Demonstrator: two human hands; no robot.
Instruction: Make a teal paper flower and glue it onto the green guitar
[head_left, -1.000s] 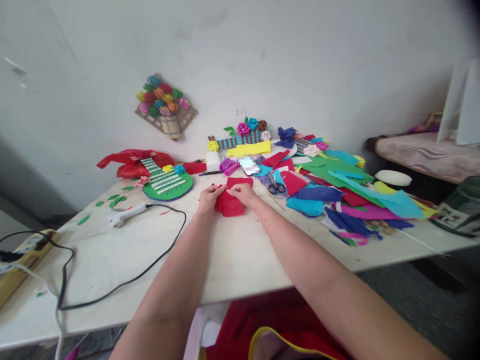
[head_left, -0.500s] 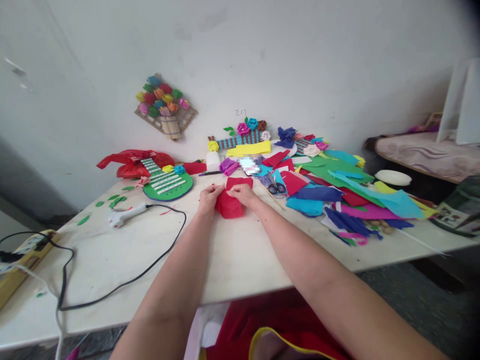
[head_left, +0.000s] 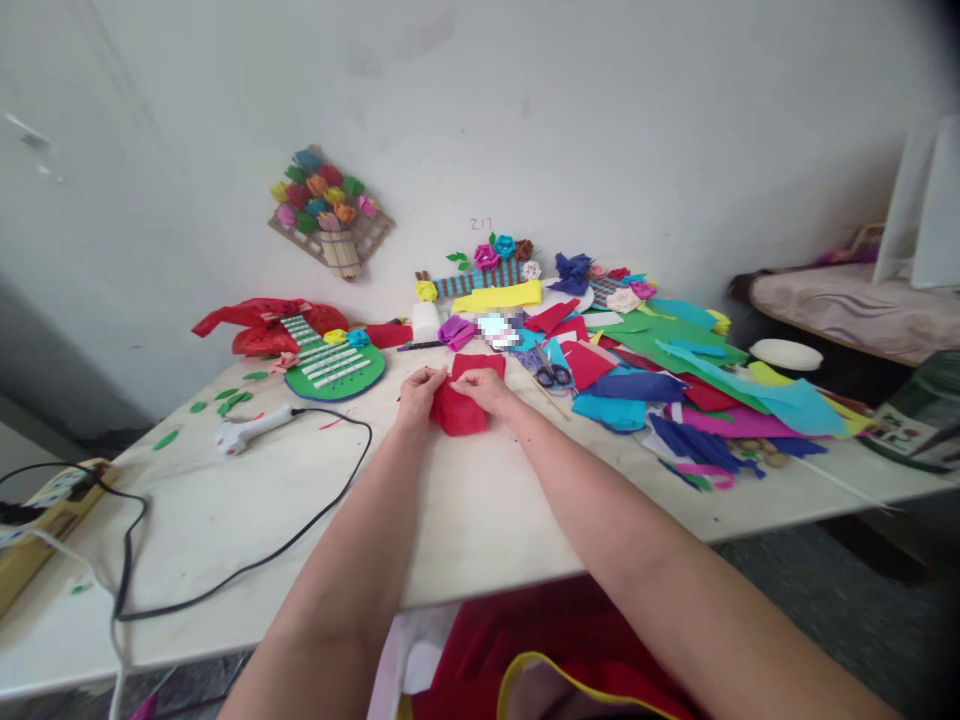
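Note:
Between my hands is a piece of red crepe paper (head_left: 460,414), held just over the middle of the white table. My left hand (head_left: 421,394) pinches its left side with thumb and fingers together. At the upper middle of the same paper, my right hand (head_left: 484,388) is closed in a pinch. Another red sheet (head_left: 480,364) shows just behind my right hand; whether it joins the held piece I cannot tell. Scissors (head_left: 553,374) with dark handles lie right of my right hand, beside a thin wooden stick (head_left: 541,388).
A white glue gun (head_left: 255,430) with a black cord (head_left: 330,506) lies left, near a yellow power strip (head_left: 52,535). A green guitar-shaped craft (head_left: 337,370) stands behind it. Colourful paper sheets (head_left: 690,360) heap at the right, with a dark jar (head_left: 922,420) at the edge.
Almost nothing differs. Both hands keep their pinch on the red crepe paper, with only a very slight shift of the fingers.

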